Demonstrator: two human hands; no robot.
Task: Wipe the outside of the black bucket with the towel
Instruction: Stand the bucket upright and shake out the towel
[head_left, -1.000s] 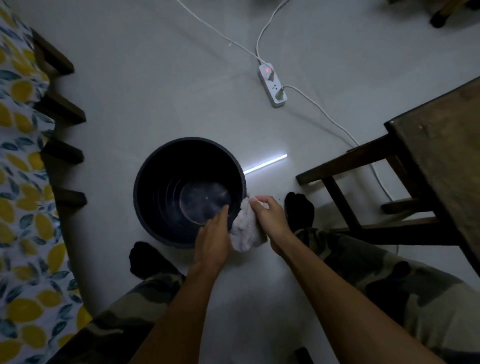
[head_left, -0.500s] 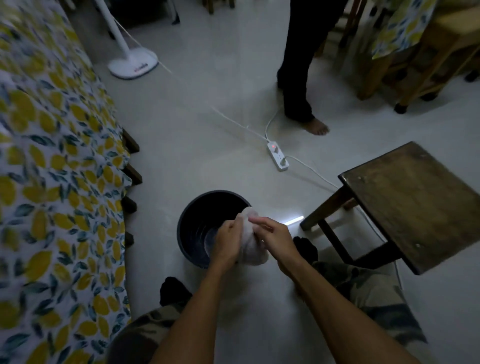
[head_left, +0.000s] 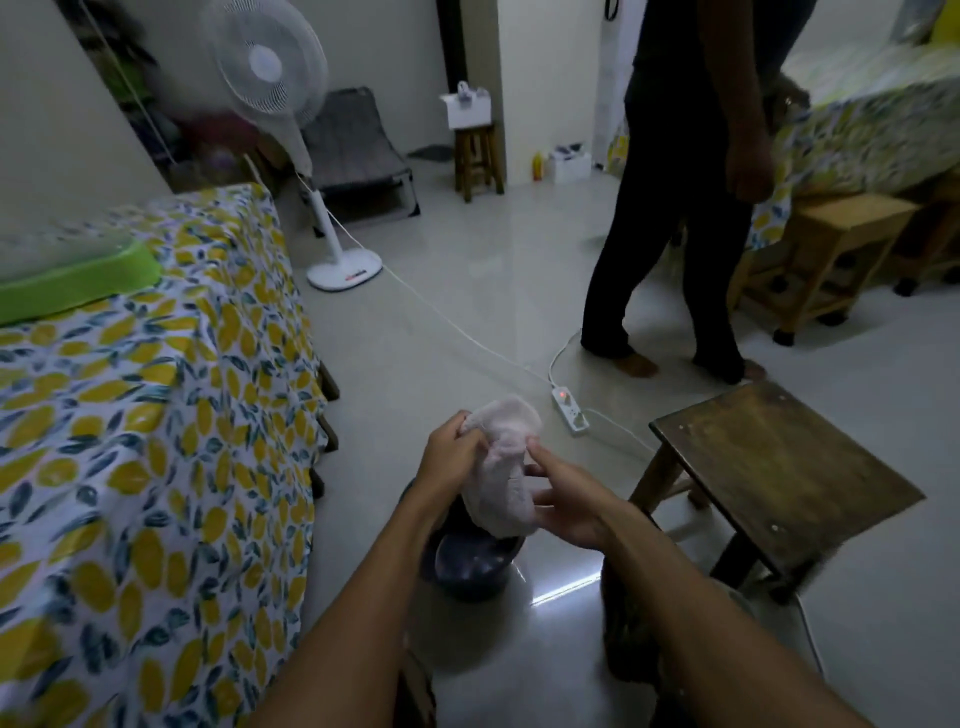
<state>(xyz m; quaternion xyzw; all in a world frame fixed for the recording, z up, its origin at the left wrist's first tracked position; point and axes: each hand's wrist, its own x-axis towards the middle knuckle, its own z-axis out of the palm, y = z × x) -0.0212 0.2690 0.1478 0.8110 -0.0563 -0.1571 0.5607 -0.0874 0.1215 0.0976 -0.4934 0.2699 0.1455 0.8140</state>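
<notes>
1. Above the dark bucket (head_left: 470, 564), a pale cloth (head_left: 501, 467) is hanging bunched between both hands.
2. Left hand (head_left: 449, 460) is pinching its upper edge.
3. Right hand (head_left: 563, 506) is gripping its side, thumb against it.

Left hand (head_left: 447, 460) and right hand (head_left: 569, 506) are bare, forearms (head_left: 343, 618) bare too; the trousers (head_left: 629, 647) are dark, mottled like camouflage.

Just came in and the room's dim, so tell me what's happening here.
A person holds a pale cloth in both hands above a dark bucket on the floor: the left hand grips its top, the right hand holds its side. A wooden stool stands to the right, and a second person stands barefoot beyond a power strip.
</notes>
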